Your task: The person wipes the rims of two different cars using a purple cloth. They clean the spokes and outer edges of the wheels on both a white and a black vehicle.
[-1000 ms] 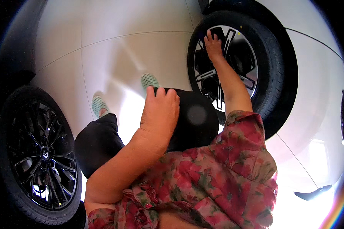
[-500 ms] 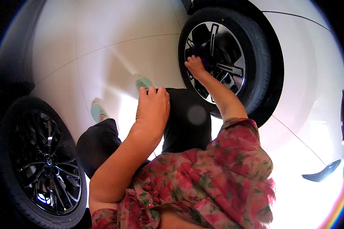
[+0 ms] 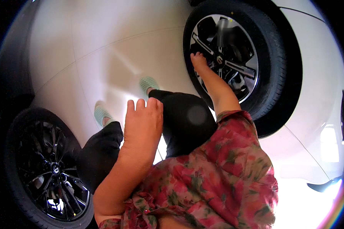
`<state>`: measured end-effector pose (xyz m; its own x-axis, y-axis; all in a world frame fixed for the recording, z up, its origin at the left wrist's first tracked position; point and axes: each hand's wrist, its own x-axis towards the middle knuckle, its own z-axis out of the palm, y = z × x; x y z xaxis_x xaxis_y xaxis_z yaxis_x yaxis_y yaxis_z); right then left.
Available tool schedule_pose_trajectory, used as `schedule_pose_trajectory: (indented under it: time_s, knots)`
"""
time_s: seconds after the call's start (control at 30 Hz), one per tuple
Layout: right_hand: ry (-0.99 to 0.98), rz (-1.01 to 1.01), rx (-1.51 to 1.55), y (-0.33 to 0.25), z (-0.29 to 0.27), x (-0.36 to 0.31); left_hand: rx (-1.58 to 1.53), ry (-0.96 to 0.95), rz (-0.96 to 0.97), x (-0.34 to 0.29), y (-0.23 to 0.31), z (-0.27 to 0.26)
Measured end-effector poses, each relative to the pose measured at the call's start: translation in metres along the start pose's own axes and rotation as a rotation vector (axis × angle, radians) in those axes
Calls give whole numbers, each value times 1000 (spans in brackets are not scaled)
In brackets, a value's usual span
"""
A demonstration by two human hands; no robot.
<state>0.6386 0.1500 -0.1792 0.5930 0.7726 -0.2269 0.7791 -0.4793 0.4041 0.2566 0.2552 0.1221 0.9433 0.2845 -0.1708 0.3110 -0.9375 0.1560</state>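
My right hand (image 3: 198, 62) reaches to the left side of a car wheel (image 3: 239, 59), its fingers bent in against the black and silver rim. The dark purple cloth it works with is mostly hidden behind the hand and hard to tell from the dark rim. My left hand (image 3: 143, 120) is raised in front of my knees, back of the hand up. Its fingers are a little bent and apart, and nothing shows in them.
The wheel belongs to a white car (image 3: 313, 76) on the right. Another black wheel (image 3: 51, 168), on a dark car, stands close on my left. My feet in pale green clogs (image 3: 148, 84) rest on the light tiled floor (image 3: 103, 49) between them.
My view has shifted, so the right wheel sits farther right and the left wheel lower. My right hand has moved along the rim, and the purple cloth beside it shows less. My left hand appears nearer.
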Motion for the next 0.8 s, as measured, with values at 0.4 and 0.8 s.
schedule_pose_trajectory:
  time_s: [0.4, 0.8]
  knots:
    - [155, -291, 49, -3, -18, -49, 37, 44, -1, 7, -2, 22]
    - [855, 64, 532, 44, -172, -105, 43, 36, -76, 18, 2, 48]
